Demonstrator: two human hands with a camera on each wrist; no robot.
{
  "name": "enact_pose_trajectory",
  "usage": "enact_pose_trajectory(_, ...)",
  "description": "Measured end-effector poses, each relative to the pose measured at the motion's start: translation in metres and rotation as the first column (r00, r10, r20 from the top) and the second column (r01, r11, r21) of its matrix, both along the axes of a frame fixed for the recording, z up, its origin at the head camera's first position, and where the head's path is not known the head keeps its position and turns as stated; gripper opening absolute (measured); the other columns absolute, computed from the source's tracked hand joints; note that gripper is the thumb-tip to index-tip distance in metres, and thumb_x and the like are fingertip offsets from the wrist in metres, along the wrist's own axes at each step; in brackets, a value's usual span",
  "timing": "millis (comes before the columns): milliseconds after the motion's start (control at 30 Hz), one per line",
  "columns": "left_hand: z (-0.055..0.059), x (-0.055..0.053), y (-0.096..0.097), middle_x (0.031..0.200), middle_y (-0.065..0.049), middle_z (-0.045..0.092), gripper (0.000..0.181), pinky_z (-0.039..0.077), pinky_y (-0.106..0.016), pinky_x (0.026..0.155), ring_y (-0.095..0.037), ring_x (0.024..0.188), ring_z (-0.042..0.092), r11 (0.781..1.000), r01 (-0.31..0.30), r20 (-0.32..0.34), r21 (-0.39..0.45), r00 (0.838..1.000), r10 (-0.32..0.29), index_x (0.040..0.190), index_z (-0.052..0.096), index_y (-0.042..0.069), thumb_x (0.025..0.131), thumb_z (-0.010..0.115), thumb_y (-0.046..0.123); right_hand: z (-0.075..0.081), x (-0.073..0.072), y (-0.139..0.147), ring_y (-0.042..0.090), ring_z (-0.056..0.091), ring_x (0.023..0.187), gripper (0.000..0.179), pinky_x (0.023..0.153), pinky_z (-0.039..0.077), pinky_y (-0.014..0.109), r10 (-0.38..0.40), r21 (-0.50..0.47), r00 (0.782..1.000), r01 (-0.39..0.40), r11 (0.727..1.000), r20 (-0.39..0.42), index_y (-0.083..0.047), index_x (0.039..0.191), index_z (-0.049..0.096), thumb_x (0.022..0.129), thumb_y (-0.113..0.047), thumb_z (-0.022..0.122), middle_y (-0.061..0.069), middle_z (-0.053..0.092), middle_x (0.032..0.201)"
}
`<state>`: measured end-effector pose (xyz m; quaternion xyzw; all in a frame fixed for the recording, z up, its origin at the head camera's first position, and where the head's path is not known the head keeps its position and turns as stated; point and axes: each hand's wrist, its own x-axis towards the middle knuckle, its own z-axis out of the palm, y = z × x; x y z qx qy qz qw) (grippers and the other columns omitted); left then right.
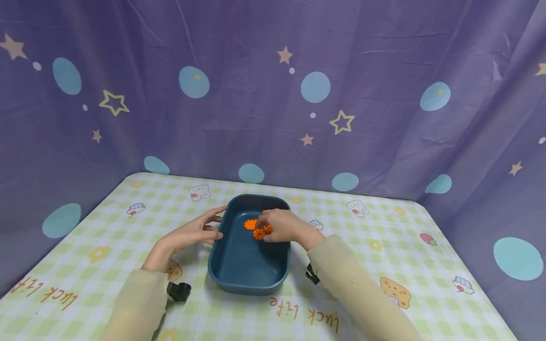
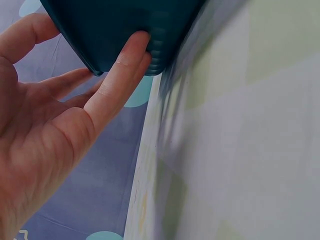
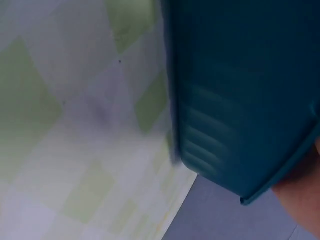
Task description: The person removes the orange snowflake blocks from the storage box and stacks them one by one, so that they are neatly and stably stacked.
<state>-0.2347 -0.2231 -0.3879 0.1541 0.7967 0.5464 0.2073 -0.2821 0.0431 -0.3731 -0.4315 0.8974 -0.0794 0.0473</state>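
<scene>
A deep blue rectangular bin [image 1: 249, 265] with rounded corners stands on the table. At its left side my left hand [image 1: 192, 232] rests straight fingers and thumb on the outer wall and rim; the thumb [image 2: 122, 70] lies along the wall in the left wrist view. My right hand [image 1: 281, 225] reaches over the right rim into the bin, fingers and thumb bent down round an orange flower-shaped slice [image 1: 268, 228]. Two more such slices [image 1: 250, 224] are by its fingertips on the bin's floor. The right wrist view shows the bin's outer wall [image 3: 240, 100], with the fingers hidden.
A green-checked cloth [image 1: 362, 255] with cartoon prints covers the table. Purple curtain [image 1: 256, 128] with stars and blue ovals hangs behind the table and down both sides. Dark wrist straps [image 1: 179, 291] show at the cuffs of the pale sleeves.
</scene>
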Motion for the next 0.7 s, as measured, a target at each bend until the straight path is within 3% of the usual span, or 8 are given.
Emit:
enact_pose_trajectory(367, -0.003, 0.000, 0.000, 0.143, -0.023, 0.018, 0.077, 0.048, -0.044, 0.086, -0.032, 0.111, 0.051, 1.000, 0.015, 0.000, 0.023, 1.000, -0.015, 0.147, 0.010, 0.025, 0.088, 0.058, 0.025, -0.009, -0.003, -0.015, 0.010, 0.054, 0.083, 0.033, 0.078, 0.048, 0.027, -0.019, 0.156, 0.998, 0.027, 0.987, -0.055, -0.021, 0.109, 0.066, 0.078, -0.030, 0.070, -0.005, 0.059, 0.103)
enact_pose_trajectory(700, -0.001, -0.002, 0.000, 0.143, -0.023, 0.018, 0.077, 0.049, -0.043, 0.085, -0.032, 0.111, 0.052, 1.000, 0.013, -0.003, 0.019, 1.000, -0.013, 0.147, 0.009, 0.024, 0.088, 0.058, 0.024, -0.011, -0.004, -0.018, 0.010, 0.055, 0.085, 0.035, 0.082, 0.048, 0.027, -0.049, 0.188, 0.997, 0.061, 0.980, -0.068, -0.023, 0.110, 0.066, 0.077, -0.033, 0.072, -0.005, 0.059, 0.103)
